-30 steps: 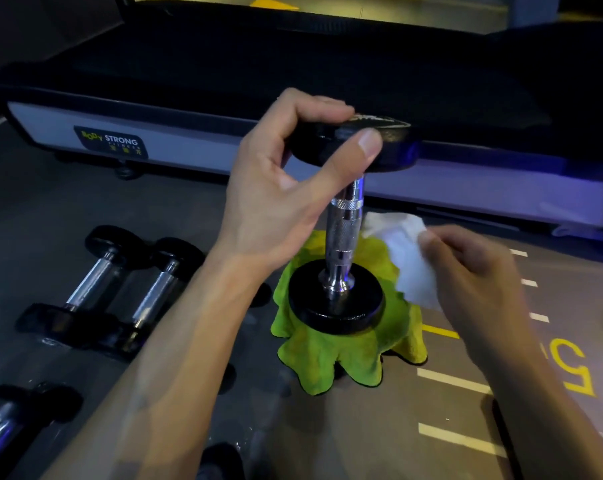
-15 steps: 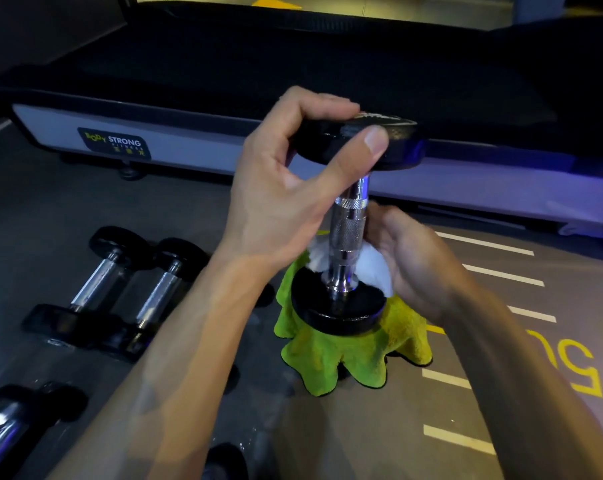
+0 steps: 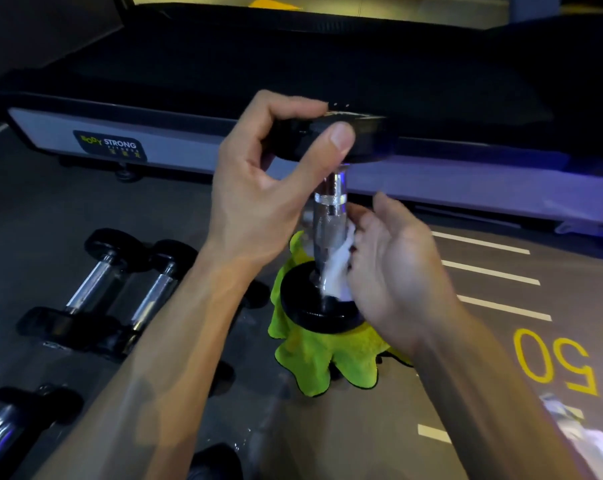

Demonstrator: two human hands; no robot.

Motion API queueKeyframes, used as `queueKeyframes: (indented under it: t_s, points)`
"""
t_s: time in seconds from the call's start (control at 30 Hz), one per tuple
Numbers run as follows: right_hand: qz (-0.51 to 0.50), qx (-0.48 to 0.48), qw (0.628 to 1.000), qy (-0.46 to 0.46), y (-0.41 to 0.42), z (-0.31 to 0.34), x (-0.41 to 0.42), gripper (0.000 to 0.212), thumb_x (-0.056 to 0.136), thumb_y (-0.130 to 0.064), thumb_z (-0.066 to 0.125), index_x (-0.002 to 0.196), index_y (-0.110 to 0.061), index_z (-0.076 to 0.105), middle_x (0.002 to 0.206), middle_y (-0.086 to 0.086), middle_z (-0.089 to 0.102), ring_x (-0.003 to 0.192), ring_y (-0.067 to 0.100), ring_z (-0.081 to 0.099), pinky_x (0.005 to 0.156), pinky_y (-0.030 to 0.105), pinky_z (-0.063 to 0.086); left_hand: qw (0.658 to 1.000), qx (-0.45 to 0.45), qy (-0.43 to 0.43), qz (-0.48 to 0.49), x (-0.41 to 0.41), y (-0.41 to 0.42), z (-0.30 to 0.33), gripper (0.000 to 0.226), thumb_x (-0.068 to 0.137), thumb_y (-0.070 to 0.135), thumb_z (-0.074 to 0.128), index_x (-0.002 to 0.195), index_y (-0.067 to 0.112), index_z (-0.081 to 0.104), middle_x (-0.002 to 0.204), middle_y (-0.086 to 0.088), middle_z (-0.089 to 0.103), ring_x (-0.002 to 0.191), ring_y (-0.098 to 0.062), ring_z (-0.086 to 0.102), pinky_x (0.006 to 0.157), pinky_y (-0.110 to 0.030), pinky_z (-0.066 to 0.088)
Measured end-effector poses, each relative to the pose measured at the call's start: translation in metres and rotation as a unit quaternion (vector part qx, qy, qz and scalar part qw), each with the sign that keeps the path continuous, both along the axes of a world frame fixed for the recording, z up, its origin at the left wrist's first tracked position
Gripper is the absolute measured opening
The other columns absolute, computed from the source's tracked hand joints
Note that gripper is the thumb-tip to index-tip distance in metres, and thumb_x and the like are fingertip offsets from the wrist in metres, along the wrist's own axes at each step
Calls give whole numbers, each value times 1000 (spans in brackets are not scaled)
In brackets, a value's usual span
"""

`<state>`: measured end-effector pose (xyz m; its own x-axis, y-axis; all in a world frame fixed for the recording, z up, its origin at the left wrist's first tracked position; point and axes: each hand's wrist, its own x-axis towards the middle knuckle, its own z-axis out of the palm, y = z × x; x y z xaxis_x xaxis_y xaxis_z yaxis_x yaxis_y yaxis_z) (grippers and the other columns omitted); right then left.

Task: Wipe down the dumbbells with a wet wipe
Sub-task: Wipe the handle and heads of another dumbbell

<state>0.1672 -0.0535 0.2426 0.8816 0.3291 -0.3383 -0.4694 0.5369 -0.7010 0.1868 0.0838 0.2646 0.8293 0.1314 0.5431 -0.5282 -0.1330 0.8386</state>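
A dumbbell (image 3: 329, 233) with black ends and a chrome handle stands upright on a green cloth (image 3: 328, 362) on the floor. My left hand (image 3: 269, 181) grips its top black end between thumb and fingers. My right hand (image 3: 393, 265) presses a white wet wipe (image 3: 336, 268) against the lower part of the chrome handle from the right side. The wipe is bunched between my fingers and the handle, just above the bottom end.
Two more dumbbells (image 3: 120, 289) lie side by side on the floor to the left, and another (image 3: 5, 431) lies at the bottom left. A treadmill base (image 3: 189, 147) runs across behind. White lines and a yellow "50" (image 3: 556, 362) mark the floor on the right.
My right hand brought the wipe from the right of the dumbbell onto the chrome handle and has slid around its lower part. My left hand kept its hold on the top end.
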Motion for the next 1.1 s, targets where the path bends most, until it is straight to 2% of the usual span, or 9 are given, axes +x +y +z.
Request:
queueKeyframes:
  t_s: [0.07,0.2,0.3,0.4,0.6,0.7,0.87,1.0,1.1]
  points:
    - [-39,24,999,-19,-10,1,-13,51,103,-21,41,148,3,48,140,21,64,127,26,62,121,46,36,1000,-14,5,13,2,3,-1,23,96,29,74,111,14,66,103,4,70,95,-7,66,88,-27,50]
    - [-18,-121,984,-127,-22,-9,-22,59,93,16,39,149,-3,48,138,11,67,122,17,69,107,31,53,1000,-23,9,19,3,5,-1,21,96,30,73,109,16,66,99,7,70,92,-4,65,86,-24,49]
    - [-1,-353,896,-270,-18,-29,-18,31,97,-12,65,129,-10,64,118,5,77,112,16,73,103,37,56,1000,-16,4,9,1,3,-2,23,96,29,74,110,13,66,98,8,69,91,-6,65,87,-26,49]
    - [1,-463,831,-308,-10,-39,-16,37,92,-51,58,107,-18,61,100,9,75,98,31,71,91,60,54,1000,-11,5,0,1,-2,-1,20,95,29,75,109,17,66,102,4,69,96,-10,66,89,-30,50]
    - [71,-230,967,-87,-23,-23,16,49,92,-39,46,111,-1,71,115,27,73,117,44,65,114,55,41,1000,-10,4,-12,3,-2,-1,22,95,28,75,110,16,66,106,1,70,100,-11,67,91,-31,52]
    - [109,-116,987,-34,-11,-13,25,64,100,-43,21,109,4,63,91,28,65,84,42,59,92,54,43,1000,-5,3,-19,1,-3,1,25,93,31,74,111,17,66,114,2,70,108,-15,68,96,-35,54]
    - [-1,-56,998,42,21,-2,22,39,96,-39,33,82,-9,54,67,13,54,53,28,42,56,34,29,1000,1,-10,-23,3,-2,0,26,95,27,73,115,13,65,115,1,68,106,-12,67,93,-30,52]
    - [-78,38,996,1,19,-1,3,47,100,-35,28,106,-3,62,90,20,66,76,33,56,70,37,46,1000,-5,-11,-14,2,-4,-1,25,95,26,74,114,13,65,115,0,69,107,-12,67,95,-31,52]
    - [-103,65,990,-73,4,-7,-12,47,99,-19,32,131,0,61,125,17,71,117,25,66,114,41,45,1000,-6,-6,-8,2,-6,0,23,95,25,75,113,14,66,114,0,70,107,-13,68,94,-31,52]
